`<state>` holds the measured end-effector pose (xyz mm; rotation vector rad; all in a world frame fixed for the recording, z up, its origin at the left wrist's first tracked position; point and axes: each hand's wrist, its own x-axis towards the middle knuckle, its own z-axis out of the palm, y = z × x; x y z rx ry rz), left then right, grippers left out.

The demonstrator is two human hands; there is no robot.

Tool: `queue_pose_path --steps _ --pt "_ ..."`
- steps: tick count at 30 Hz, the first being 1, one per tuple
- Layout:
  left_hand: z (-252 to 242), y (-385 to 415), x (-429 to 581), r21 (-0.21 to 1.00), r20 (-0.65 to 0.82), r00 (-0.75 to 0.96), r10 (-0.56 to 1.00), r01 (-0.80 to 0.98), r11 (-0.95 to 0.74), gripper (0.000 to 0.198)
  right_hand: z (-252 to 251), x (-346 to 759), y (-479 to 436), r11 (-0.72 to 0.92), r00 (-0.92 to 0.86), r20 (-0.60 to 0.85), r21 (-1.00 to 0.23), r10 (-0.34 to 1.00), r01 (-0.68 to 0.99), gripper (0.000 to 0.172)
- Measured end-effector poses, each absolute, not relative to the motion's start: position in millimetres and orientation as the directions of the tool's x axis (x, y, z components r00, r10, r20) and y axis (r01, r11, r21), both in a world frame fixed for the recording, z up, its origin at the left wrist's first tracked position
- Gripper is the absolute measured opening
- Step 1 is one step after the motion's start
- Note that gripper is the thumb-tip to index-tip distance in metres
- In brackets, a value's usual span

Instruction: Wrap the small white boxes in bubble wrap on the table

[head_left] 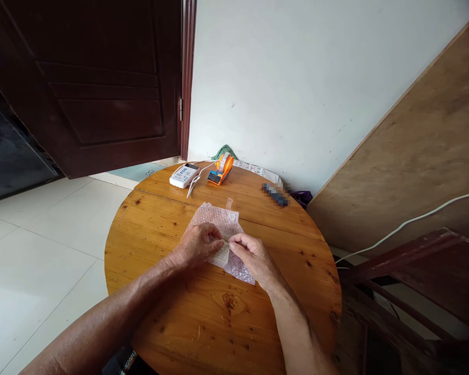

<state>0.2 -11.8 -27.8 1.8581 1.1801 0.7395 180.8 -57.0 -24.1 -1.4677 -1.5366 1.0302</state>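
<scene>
A sheet of bubble wrap (219, 214) lies spread on the round wooden table. On it rests a small pale, flat rectangular object (221, 256) with faint markings, partly covered by my fingers; its kind is unclear. My left hand (201, 242) is over the left side of the wrap, thumb and forefinger pinched together. My right hand (254, 255) reaches in from the right, its fingertips also pinched, almost touching the left ones. What sits between the fingertips, just above the pale object's upper edge, is too small to make out. A short strip (229, 203) sticks out past the wrap's far edge.
At the table's (148, 229) far side stand a white device (184, 175) with a cable and an orange tape dispenser (221, 169). A dark, blurred-out object (274, 194) lies back right. Beyond are the wall, a dark door (113, 104) and a wooden chair (406, 255).
</scene>
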Motion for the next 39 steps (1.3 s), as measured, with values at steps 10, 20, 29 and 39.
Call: queue_pose_path --steps 10,20,29,39 --pt "-24.0 -9.7 0.5 0.880 0.022 0.407 0.913 0.425 -0.211 0.014 -30.4 189.9 -52.2 0.075 0.067 0.127 -0.856 0.990 0.512 0.017" --pt "-37.7 -3.0 0.3 0.891 0.075 0.438 0.896 0.375 -0.258 0.021 -8.6 157.7 -69.2 0.503 -0.283 0.492 -0.402 0.823 0.765 0.017" --pt "-10.6 -0.2 -29.5 0.872 -0.024 0.511 0.859 0.430 -0.232 0.032 -18.8 168.6 -64.1 0.470 -0.287 0.456 -0.362 0.842 0.805 0.013" --pt "-11.0 2.9 -40.5 0.650 -0.113 0.373 0.921 0.729 -0.216 0.031 9.3 155.7 -70.8 0.434 -0.410 0.239 -0.059 0.880 0.899 0.030"
